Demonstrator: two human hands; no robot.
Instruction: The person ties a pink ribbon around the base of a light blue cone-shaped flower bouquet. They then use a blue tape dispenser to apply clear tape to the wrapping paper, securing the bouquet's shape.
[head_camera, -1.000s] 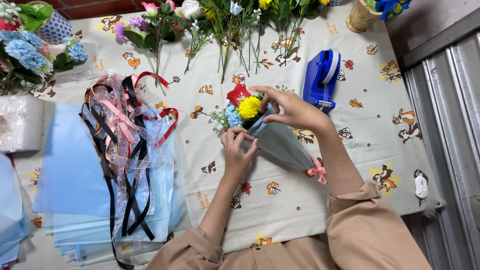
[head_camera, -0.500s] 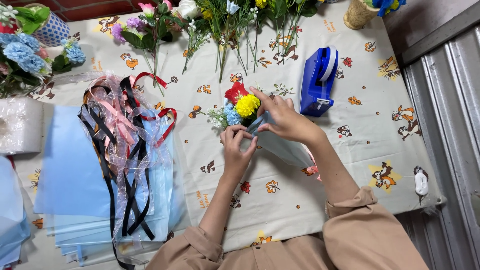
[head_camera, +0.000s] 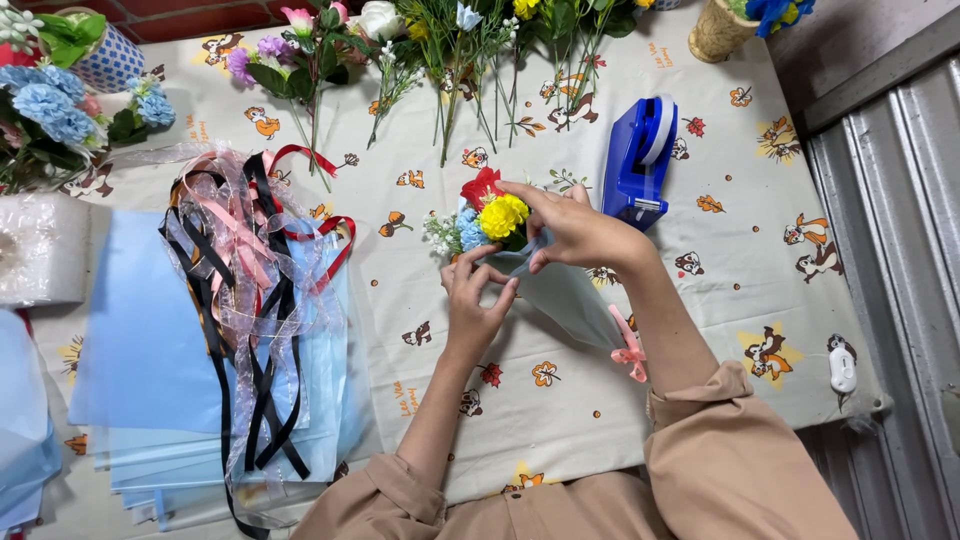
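the small bouquet (head_camera: 500, 225) lies on the worktop (head_camera: 700, 290) just left of the blue tape dispenser (head_camera: 638, 160), its yellow, red and pale blue heads poking out of a pale blue paper wrap (head_camera: 565, 290) that narrows toward a pink bow (head_camera: 630, 352) at the stem end. the right hand (head_camera: 575, 228) lies over the top edge of the wrap, its grip pressed together, pinching the paper beside the yellow flower. the left hand (head_camera: 475, 300) sits just below, fingers curled and pinching the near edge of the same wrap.

the fold looks held only by those two pinches, so if either loosens the paper could spring open and the flowers slide apart. pulling too hard could crease or tear the thin sheet, or crush the yellow head under the right thumb. the ribbon pile (head_camera: 250, 270) and stacked blue sheets (head_camera: 140, 360) lie well apart to the left, unlikely to snag.
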